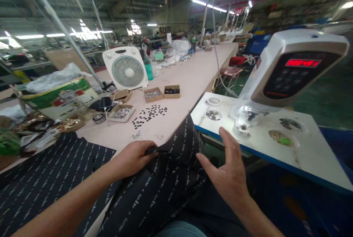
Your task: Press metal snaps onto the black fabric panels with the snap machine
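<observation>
With twelve o'clock straight ahead, we have the dark printed cloth [165, 178] close before us at twelve, its far corner raised by the edge of the pale table [193, 71]. Our left hand [135, 158], at eleven, grips the cloth's upper edge between thumb and fingers. Our right hand [230, 172] is between one and two, its fingers spread and grasping nothing; we cannot tell whether its thumb touches the cloth. A second printed piece [55, 174] lies towards ten. Between eleven and twelve we see dark round pieces [150, 115] scattered on the table, silvery bits [136, 135] just nearer us, and a small box [122, 112] of silvery parts at eleven. Past them stands a white fan [128, 69]. Beyond our right hand, a machine [292, 71] with lit red digits overhangs a white worktop [314, 145].
</observation>
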A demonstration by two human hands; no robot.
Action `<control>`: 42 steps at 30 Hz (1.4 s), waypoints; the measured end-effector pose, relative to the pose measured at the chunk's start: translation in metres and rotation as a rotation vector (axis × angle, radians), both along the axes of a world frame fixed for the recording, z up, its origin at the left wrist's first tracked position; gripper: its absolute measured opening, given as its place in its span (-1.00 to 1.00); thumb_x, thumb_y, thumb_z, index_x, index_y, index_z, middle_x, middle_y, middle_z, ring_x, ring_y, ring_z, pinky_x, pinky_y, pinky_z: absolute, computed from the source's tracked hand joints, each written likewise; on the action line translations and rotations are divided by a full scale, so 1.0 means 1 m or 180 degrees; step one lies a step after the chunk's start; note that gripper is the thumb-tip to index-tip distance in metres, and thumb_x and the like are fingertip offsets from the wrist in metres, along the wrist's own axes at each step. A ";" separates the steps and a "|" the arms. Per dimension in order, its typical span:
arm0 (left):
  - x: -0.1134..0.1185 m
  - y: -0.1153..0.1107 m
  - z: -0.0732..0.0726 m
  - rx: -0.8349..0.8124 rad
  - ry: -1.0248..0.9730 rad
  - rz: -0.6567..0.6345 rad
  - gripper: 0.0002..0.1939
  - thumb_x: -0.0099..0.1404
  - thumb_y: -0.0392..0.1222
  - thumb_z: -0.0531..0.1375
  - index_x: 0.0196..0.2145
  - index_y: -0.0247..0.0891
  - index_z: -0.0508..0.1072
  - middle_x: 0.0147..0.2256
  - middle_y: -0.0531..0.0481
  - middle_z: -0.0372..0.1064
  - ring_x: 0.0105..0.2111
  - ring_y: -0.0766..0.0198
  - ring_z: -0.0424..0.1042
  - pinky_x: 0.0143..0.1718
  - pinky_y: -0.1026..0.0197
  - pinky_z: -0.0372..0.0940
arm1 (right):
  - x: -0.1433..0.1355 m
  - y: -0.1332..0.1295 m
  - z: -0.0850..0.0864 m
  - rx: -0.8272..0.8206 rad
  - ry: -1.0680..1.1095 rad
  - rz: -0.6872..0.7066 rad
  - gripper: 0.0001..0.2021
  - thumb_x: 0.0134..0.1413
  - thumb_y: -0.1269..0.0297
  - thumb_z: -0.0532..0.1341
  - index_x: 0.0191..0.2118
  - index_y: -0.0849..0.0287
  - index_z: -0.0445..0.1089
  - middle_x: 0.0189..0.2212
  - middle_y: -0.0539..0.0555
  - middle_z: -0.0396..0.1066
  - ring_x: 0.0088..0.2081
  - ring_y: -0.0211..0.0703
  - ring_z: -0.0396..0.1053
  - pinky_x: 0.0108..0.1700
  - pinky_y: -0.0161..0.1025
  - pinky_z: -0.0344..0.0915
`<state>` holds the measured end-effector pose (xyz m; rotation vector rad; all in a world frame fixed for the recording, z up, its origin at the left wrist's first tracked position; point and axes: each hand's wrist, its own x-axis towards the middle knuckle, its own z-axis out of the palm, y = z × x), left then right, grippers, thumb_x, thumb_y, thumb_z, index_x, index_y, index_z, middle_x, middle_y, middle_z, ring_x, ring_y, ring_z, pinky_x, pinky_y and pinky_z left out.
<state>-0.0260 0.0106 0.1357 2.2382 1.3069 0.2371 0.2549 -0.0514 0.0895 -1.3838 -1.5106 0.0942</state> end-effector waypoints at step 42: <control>0.039 0.005 -0.014 -0.3329 -0.1291 -0.0249 -0.81 0.02 -0.23 0.37 -0.38 -0.27 0.47 -0.40 0.12 0.42 -0.37 0.31 0.36 -0.27 0.30 0.27 | -0.007 0.044 0.032 -0.2349 0.0101 0.2338 -0.88 0.07 0.29 0.38 -0.25 0.13 0.52 -0.38 -0.10 0.51 -0.34 -0.27 0.41 -0.28 -0.35 0.22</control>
